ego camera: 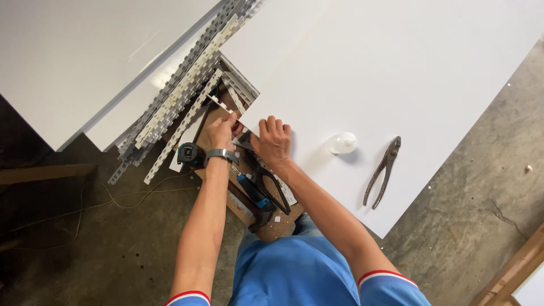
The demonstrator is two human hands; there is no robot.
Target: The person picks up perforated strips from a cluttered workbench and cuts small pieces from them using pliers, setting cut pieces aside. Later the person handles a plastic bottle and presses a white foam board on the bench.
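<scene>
Big white panel (396, 73) lies flat over most of the view, its near-left corner right at the hands. A second white panel (73, 62) sits upper left w/ a gap between them. In that gap: a long bundle of slotted plastic strips (181, 96), grey and cream, slanting down-left and loosely stacked.

Left hand (220, 131), watch on the wrist, pinches a short white strip piece (218, 103) between thumb and fingertips, just off the panel corner. Right hand (273, 141) rests palm-down on the panel edge, fingers curled close together and pressing; can't tell if anything is under them.

Risks, as I read it:
- Strip piece is thin, held only at one end, so it could snap or twist out of the pinch.
- Strip bundle is unsecured; an elbow nudge could send it sliding.
- Scissors (272, 187) and a blue-handled tool (253, 192) lie under the forearms on a brown board, so there's a snag or cut hazard.
- Small white bottle (342, 143) stands near the right hand, easy to tip.
- Pliers (383, 170) lie near the panel edge and could get knocked off.
</scene>
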